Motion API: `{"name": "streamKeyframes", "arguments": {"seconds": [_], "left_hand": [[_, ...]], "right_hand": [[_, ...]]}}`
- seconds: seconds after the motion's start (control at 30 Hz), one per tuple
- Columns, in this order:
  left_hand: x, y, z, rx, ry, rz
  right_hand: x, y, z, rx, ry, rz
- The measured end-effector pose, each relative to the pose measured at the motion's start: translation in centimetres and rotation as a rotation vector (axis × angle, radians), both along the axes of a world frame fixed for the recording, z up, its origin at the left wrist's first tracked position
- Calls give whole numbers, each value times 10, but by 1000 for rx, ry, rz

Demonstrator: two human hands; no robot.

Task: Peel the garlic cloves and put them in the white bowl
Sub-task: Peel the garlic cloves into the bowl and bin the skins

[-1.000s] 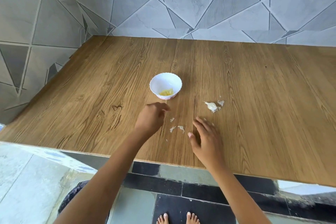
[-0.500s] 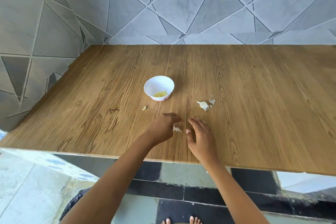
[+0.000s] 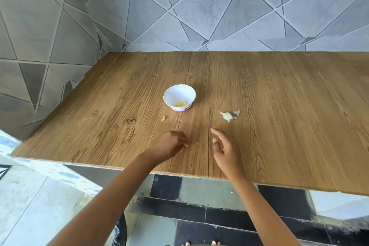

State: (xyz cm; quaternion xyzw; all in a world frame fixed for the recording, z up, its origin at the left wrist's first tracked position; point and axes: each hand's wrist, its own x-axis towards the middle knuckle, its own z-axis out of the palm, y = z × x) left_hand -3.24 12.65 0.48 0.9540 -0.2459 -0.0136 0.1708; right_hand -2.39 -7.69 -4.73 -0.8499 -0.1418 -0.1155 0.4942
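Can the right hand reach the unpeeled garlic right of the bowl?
Probably yes: the right hand is open, holds nothing, and only bare table lies between it and the garlic.

Left hand (image 3: 169, 145) fingers curled under, anything held hidden. Pale bit (image 3: 163, 118) near white bowl (image 3: 177, 94) too small to identify. Tabletop (image 3: 299, 126) cut by right edge, toes (image 3: 214, 243) by bottom edge.
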Motion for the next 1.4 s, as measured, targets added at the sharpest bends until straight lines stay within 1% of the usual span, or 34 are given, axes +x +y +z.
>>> {"name": "streamKeyframes", "arguments": {"seconds": [0.07, 0.1, 0.13, 0.17, 0.23, 0.27, 0.3, 0.33, 0.4, 0.43, 0.5, 0.6, 0.7, 0.77, 0.8, 0.87, 0.93, 1.03, 1.2, 1.33, 1.4], "left_hand": [[0, -5, -2, 4, -13, 72], [2, -8, -1, 10, 11, 123], [6, -10, 1, 9, 37, 174], [8, -14, 3, -41, 64, 230], [15, -22, 15, -270, 107, 310], [16, -28, 23, -361, 131, 325], [14, -37, 32, -387, 157, 325], [12, -46, 39, -376, 179, 299], [9, -61, 43, -316, 162, 190], [9, -66, 42, -277, 143, 156], [11, -69, 34, -227, 99, 156], [10, -74, 31, -279, 47, 248], [5, -72, 33, -326, -1, 294], [7, -59, 32, -329, 11, 369], [8, -50, 32, -300, 32, 419], [6, -29, 27, -205, 91, 523], [0, -15, 21, -125, 147, 574], [-9, -17, 10, -75, 189, 590], [-2, -38, -1, -65, 156, 588], [9, -54, 1, -92, 122, 518], [14, -56, 3, -133, 141, 457]], "right_hand": [[-2, 0, 8, 124, 130, 54], [-3, 1, 13, 230, 217, 73], [-5, 4, 20, 375, 319, 85], [-5, 7, 26, 547, 444, 87], [-1, 14, 36, 947, 753, 71], [2, 17, 40, 1141, 888, 54], [4, 20, 44, 1291, 986, 31], [5, 21, 48, 1394, 1046, 10], [6, 25, 52, 1515, 1074, -59], [6, 26, 54, 1545, 1065, -103], [6, 26, 59, 1559, 1065, -158], [4, 26, 64, 1576, 1095, -144], [2, 25, 63, 1616, 1095, -105], [2, 22, 57, 1618, 1081, -65], [2, 19, 54, 1628, 1070, -47], [4, 12, 48, 1631, 1044, -33], [5, 5, 44, 1632, 1030, -26], [6, 0, 43, 1617, 1026, -23], [7, -2, 48, 1611, 1021, -37], [7, -3, 50, 1615, 1027, -41], [6, -4, 51, 1617, 1031, -48]]}}
